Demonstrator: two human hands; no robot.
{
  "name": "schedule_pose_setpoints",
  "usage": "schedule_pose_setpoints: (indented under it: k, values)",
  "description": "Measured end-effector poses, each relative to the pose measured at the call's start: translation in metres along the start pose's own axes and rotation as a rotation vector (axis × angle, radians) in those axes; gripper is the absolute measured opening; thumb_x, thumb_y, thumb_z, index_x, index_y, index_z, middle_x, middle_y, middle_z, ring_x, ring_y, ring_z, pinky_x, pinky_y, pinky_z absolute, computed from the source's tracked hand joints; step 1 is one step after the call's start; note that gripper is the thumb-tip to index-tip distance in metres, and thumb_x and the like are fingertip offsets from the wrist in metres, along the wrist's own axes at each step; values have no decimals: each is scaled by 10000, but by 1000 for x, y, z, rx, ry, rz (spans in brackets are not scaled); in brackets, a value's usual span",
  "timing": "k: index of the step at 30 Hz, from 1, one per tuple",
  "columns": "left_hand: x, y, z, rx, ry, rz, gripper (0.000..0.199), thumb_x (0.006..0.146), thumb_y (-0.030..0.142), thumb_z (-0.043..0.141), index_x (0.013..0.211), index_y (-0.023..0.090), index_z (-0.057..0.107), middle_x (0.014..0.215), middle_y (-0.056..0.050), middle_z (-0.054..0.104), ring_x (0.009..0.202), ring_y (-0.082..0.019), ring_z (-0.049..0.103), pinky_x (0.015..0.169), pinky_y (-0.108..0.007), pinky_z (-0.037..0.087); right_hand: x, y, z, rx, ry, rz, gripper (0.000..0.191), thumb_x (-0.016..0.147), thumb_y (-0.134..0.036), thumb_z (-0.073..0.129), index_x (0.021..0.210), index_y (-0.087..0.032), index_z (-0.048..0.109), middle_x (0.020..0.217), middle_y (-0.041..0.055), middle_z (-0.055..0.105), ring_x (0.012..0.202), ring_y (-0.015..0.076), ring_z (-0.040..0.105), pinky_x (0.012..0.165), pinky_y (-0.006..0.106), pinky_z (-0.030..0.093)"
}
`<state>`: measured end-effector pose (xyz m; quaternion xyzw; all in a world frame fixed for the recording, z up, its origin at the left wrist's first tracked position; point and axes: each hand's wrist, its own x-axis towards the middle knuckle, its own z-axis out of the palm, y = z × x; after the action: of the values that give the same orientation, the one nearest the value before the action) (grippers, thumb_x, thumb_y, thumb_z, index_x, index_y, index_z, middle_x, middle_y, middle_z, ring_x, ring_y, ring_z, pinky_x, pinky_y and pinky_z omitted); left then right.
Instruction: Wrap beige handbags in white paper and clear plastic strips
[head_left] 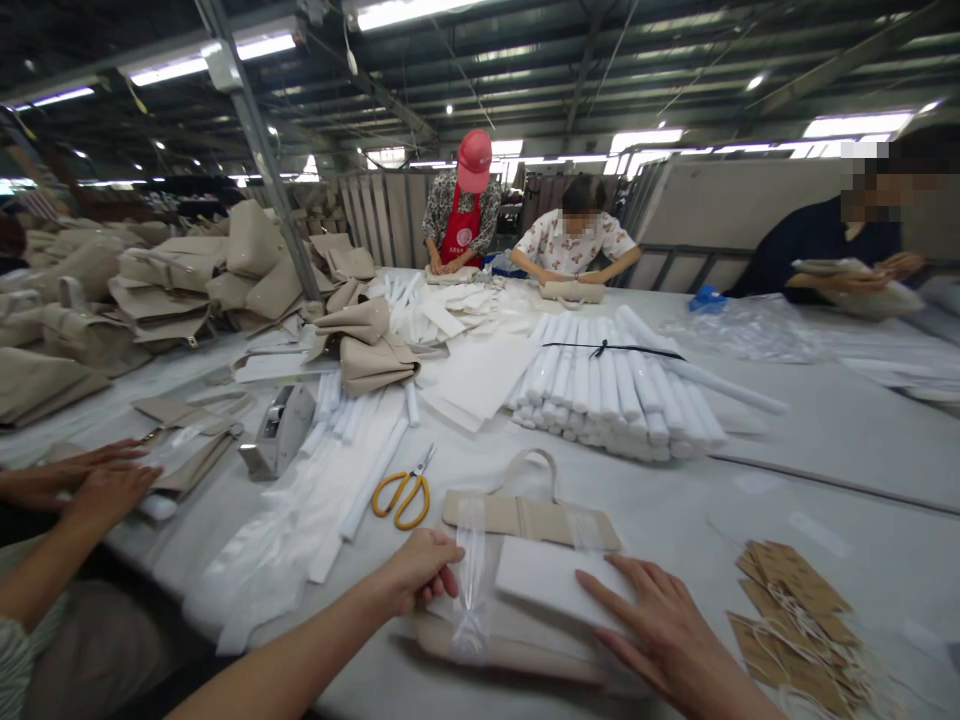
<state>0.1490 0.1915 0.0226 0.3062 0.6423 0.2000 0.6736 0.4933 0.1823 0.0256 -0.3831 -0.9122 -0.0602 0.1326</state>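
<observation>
A beige handbag lies flat before me, its handle loop pointing away. Clear plastic film wraps its left strap, and more film covers the right one. At the bag's left side, my left hand is closed, thumb and forefinger pinched at the edge of that film. A folded white sheet rests on the bag's middle. My right hand lies over the sheet's right end with fingers spread. Just beyond the bag are scissors with yellow handles, slightly open.
Brown paper tags with strings lie at right. Bundled white rolls, a tape dispenser, white plastic sleeves and piled beige bags occupy the table. A co-worker's hands work at left; several people work across and at right.
</observation>
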Motion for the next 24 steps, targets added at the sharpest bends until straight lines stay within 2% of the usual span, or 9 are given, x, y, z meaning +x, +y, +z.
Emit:
schedule_pose_setpoints:
  k: [4, 7, 11, 16, 20, 24]
  values:
    - [9, 4, 2, -63, -107, -155, 268, 704, 345, 684, 621, 155, 514, 446, 18, 525, 302, -18, 288, 359, -139, 81, 10, 4, 0, -45, 2, -82, 461, 838, -400, 592, 1293, -422, 529, 1226, 110, 570, 1024, 283, 539, 815, 433, 462]
    - [14, 5, -2, -129, -182, -207, 320, 693, 320, 704, 559, 151, 468, 428, 50, 451, 303, 4, 240, 353, -128, 64, 18, 0, -6, -60, -15, -110, 433, 839, -389, 592, 1269, -423, 552, 1191, 113, 588, 1022, 287, 540, 815, 437, 454]
    - [16, 2, -8, -214, -260, -178, 304, 643, 297, 757, 644, 171, 481, 455, 87, 430, 316, 8, 213, 340, -123, 65, 31, -14, -2, -18, -35, -130, 391, 847, -402, 585, 1237, -420, 578, 1172, 99, 606, 1001, 276, 549, 828, 420, 444]
    - [10, -1, -11, -238, -334, -116, 373, 590, 344, 800, 836, 189, 567, 441, 116, 393, 317, 0, 199, 334, -123, 62, 48, -36, 23, -52, 31, -99, 378, 830, -401, 611, 1208, -399, 598, 1148, 108, 609, 984, 290, 546, 814, 429, 440]
    - [9, -3, -9, -207, -338, -89, 407, 586, 380, 789, 890, 198, 589, 425, 113, 410, 307, -11, 208, 334, -134, 63, 57, -48, 38, -98, 28, -108, 446, 798, -366, 654, 1236, -387, 573, 1169, 121, 595, 1000, 302, 544, 820, 453, 448]
    - [9, -5, -8, -38, -266, 10, 340, 664, 452, 696, 867, 195, 603, 422, 87, 469, 287, -34, 251, 330, -156, 108, 65, -61, 40, -81, -34, -58, 448, 775, -317, 688, 1211, -363, 593, 1181, 131, 596, 1020, 309, 549, 833, 473, 458]
